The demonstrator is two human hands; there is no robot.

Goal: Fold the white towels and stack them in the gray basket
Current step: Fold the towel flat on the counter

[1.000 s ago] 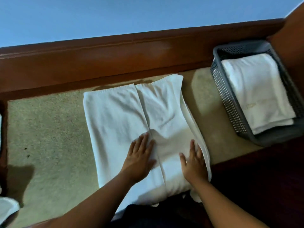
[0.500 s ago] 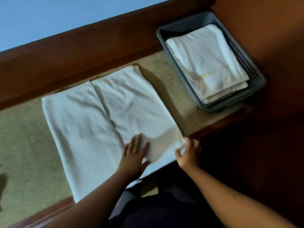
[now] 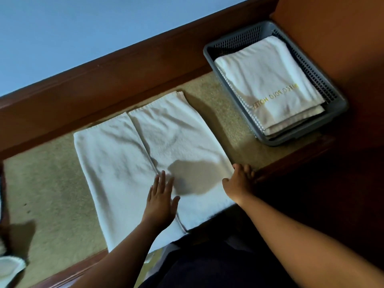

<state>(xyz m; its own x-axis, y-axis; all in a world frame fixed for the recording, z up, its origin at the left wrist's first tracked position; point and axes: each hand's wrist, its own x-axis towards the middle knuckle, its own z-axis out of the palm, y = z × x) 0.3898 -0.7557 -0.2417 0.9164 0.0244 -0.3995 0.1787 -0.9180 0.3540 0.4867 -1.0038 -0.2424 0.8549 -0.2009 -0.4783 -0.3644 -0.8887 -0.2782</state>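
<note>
White towel [image 3: 133, 161] was plain; gray basket [image 3: 208, 49] had grid-mesh walls; stacked towels [image 3: 268, 80] were white with gold lettering; tabletop [image 3: 52, 194] speckled tan; frame [image 3: 124, 80] reddish-brown; wall [image 3: 83, 28] blue.

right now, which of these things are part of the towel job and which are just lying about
Job:
half-folded towel, left hand flat on it, right hand gripping its edge
gray basket
folded towels inside

Lying about:
white item, far left, unclear what

Place: a hotel, most likely.
Lettering: gold "POLO HOTEL" stitched on the folded white towel [image 3: 268, 84] in the gray basket [image 3: 210, 54], far right.
Furniture: speckled beige countertop [image 3: 52, 183] framed in dark polished wood trim [image 3: 124, 75].
Backdrop: plain blue wall [image 3: 83, 28].
</note>
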